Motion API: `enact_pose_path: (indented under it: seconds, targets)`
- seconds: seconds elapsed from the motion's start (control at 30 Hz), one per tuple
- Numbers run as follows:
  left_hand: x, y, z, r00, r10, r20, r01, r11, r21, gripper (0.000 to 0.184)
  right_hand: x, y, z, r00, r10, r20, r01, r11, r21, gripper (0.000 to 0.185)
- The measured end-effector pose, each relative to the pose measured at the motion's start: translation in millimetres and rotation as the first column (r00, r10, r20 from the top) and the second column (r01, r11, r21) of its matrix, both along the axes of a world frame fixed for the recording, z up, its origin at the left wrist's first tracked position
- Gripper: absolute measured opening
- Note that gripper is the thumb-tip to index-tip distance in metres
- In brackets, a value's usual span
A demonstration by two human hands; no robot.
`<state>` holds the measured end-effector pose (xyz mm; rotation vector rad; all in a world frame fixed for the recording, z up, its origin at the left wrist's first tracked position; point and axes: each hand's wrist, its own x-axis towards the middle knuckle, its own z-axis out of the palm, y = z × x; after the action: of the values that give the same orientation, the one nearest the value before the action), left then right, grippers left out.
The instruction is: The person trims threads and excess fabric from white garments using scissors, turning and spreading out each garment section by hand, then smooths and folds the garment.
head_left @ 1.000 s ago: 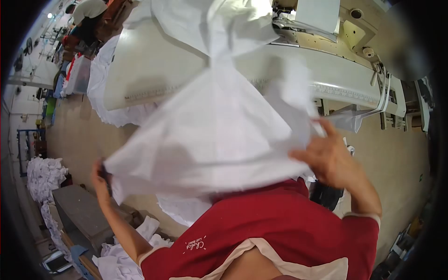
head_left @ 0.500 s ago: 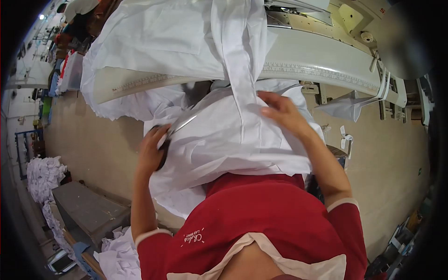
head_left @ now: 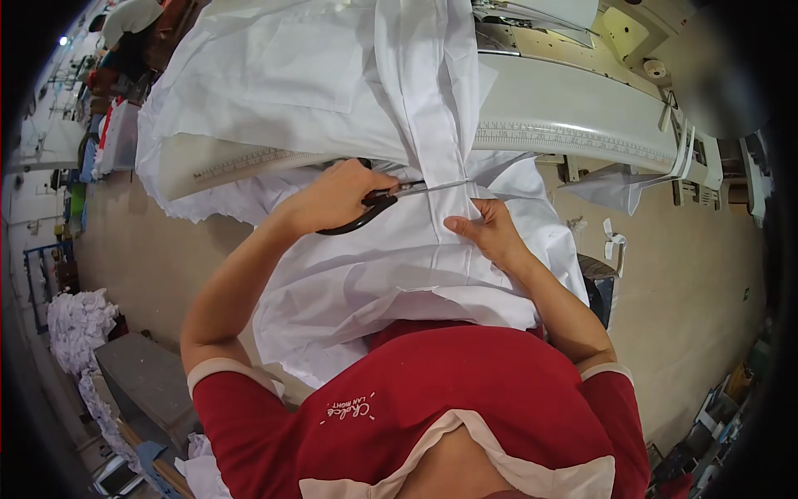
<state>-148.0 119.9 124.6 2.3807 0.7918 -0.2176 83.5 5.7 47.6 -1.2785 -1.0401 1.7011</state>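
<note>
left hand: the left hand (head_left: 334,198) is wrapped round the black handles of a pair of scissors (head_left: 366,219), its arm bent in from the side, knuckles up.
blades: they lie across a long folded band (head_left: 436,158) running down the garment, tips pointing over to the right hand's side; i can't tell from here whether any fabric sits between them.
right hand: the right hand (head_left: 496,235) pinches the band's edge between thumb and fingers, just below the blade tips.
white garment: the white garment (head_left: 357,270) is spread over the table, then drops past the front edge and down onto the worker's lap; a patch pocket (head_left: 309,71) shows on the upper part.
table: the pale tabletop (head_left: 573,91) has a printed ruler (head_left: 565,140) along its near edge, bare towards the right.
machine: a cream sewing machine (head_left: 636,41) stands at the far right of it.
worker: red shirt (head_left: 474,366), cream trim on collar and sleeves.
floor, left: a grey box (head_left: 150,382) beside a crumpled white heap (head_left: 83,328).
far left: another person in a pale cap (head_left: 133,18), well apart from this work.
</note>
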Motion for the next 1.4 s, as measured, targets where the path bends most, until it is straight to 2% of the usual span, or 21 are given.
enact_pose_path:
  seconds: [0.03, 0.13, 0.17, 0.23, 0.3, 0.37, 0.43, 0.67, 0.77, 0.8, 0.83, 0.93, 1.03, 1.1, 1.17, 1.2, 1.23, 1.27, 1.3, 1.33, 1.4]
  targets:
    - [-1.9, -0.7, -1.8, 1.000, 0.000, 0.014, 0.000, 1.000, -0.007, 0.038, -1.1, -1.0, 2.7, 1.000, -0.016, -0.026, 0.017, 1.000, 0.015, 0.022]
    - [-14.1, -11.8, -0.6, 0.999, 0.029, 0.033, -0.028, 1.000, -0.012, 0.037, 11.3, -9.5, -28.8, 0.929, 0.094, 0.357, -0.231, 0.902, 0.364, 0.022]
    - [-18.0, -21.8, 9.6, 0.999, 0.049, 0.010, -0.049, 0.997, 0.054, 0.045, 21.1, -9.9, -33.4, 0.769, 0.000, 0.639, -0.308, 0.876, 0.371, 0.021]
    - [-36.2, -32.8, 18.7, 0.930, 0.251, 0.269, -0.298, 0.942, 0.151, 0.035, 39.8, -7.3, -36.5, 0.224, -0.224, 0.948, -0.445, 0.843, 0.304, 0.023]
    - [-63.9, -8.5, 9.1, 0.831, 0.153, 0.534, -0.465, 0.717, 0.519, 0.045, 52.9, 2.6, -17.0, 0.271, -0.305, 0.913, -0.337, 0.858, 0.387, 0.024]
    - [-82.2, 17.0, 22.5, 0.862, 0.262, 0.434, -0.507, 0.459, 0.730, 0.048, 58.1, 11.8, 14.5, 0.389, -0.424, 0.818, -0.289, 0.787, 0.546, 0.027]
    - [-117.9, 34.2, 14.1, 0.832, 0.306, 0.462, -0.554, 0.487, 0.675, 0.043, 48.5, 31.3, 49.2, 0.573, -0.546, 0.612, -0.260, 0.587, 0.767, 0.032]
    - [-207.8, -36.5, -7.4, 0.559, 0.593, 0.579, -0.817, 0.278, 0.504, 0.039, 22.0, 155.5, 68.5, 0.548, -0.664, 0.509, -0.526, 0.199, 0.827, 0.030]
    - [-232.3, -108.8, 10.3, 0.478, 0.685, 0.550, -0.841, 0.175, 0.512, 0.039, 31.8, 131.2, 83.9, 0.686, -0.401, 0.608, -0.560, 0.244, 0.792, 0.023]
    - [-252.2, -134.7, 10.5, 0.403, 0.762, 0.507, -0.889, 0.196, 0.413, 0.041, 40.9, 112.2, 95.5, 0.768, -0.371, 0.522, -0.503, 0.156, 0.850, 0.020]
    - [-269.2, -156.9, 8.7, 0.328, 0.832, 0.447, -0.931, 0.204, 0.304, 0.042, 54.8, 84.9, 114.2, 0.707, -0.274, 0.652, -0.613, 0.224, 0.758, 0.019]
    - [-218.2, -198.9, 18.0, 0.488, 0.869, 0.077, -0.861, 0.465, 0.205, 0.043, 90.4, 0.0, 146.5, 0.421, 0.127, 0.898, -0.827, 0.461, 0.322, 0.021]
    - [-183.4, -226.6, -22.9, 0.622, 0.740, -0.254, -0.776, 0.627, -0.072, 0.043, 105.9, -59.5, 95.9, 0.563, 0.604, 0.565, -0.751, 0.659, 0.043, 0.028]
    - [-179.7, -242.9, -57.6, 0.649, 0.735, -0.196, -0.756, 0.592, -0.281, 0.044, 106.6, -92.3, 33.5, 0.830, 0.468, 0.304, -0.487, 0.874, -0.016, 0.027]
    - [-178.5, -240.4, -53.1, 0.621, 0.749, -0.230, -0.777, 0.550, -0.305, 0.048, 125.0, -75.4, 21.1, 0.745, 0.497, 0.446, -0.485, 0.861, -0.150, 0.025]
    - [-184.8, -236.6, -42.5, 0.623, 0.750, -0.221, -0.778, 0.568, -0.268, 0.049, 137.4, -68.6, 22.1, 0.603, 0.487, 0.632, -0.511, 0.844, -0.162, 0.022]
    - [-190.9, -230.5, -29.3, 0.626, 0.751, -0.212, -0.779, 0.585, -0.226, 0.050, 136.9, -58.6, 28.0, 0.276, 0.275, 0.921, -0.570, 0.819, -0.073, 0.019]
    - [-193.0, -219.9, -15.1, 0.623, 0.769, -0.145, -0.775, 0.581, -0.247, 0.050, 131.6, -44.5, 41.4, 0.031, 0.168, 0.985, -0.452, 0.882, -0.136, 0.018]
    - [-181.1, -202.4, 0.9, 0.558, 0.813, -0.169, -0.828, 0.530, -0.184, 0.047, 120.7, -28.5, 47.1, 0.229, -0.017, 0.973, -0.419, 0.901, 0.114, 0.020]
    - [-176.2, -186.1, 0.8, 0.667, 0.741, 0.083, -0.736, 0.672, -0.079, 0.046, 110.1, -12.7, 50.9, 0.407, -0.199, 0.891, -0.343, 0.871, 0.351, 0.023]
    - [-135.4, -139.4, 10.0, 0.801, 0.565, 0.199, -0.595, 0.790, 0.148, 0.052, 65.8, 15.7, 46.1, 0.816, -0.130, 0.563, -0.201, 0.849, 0.488, 0.040]
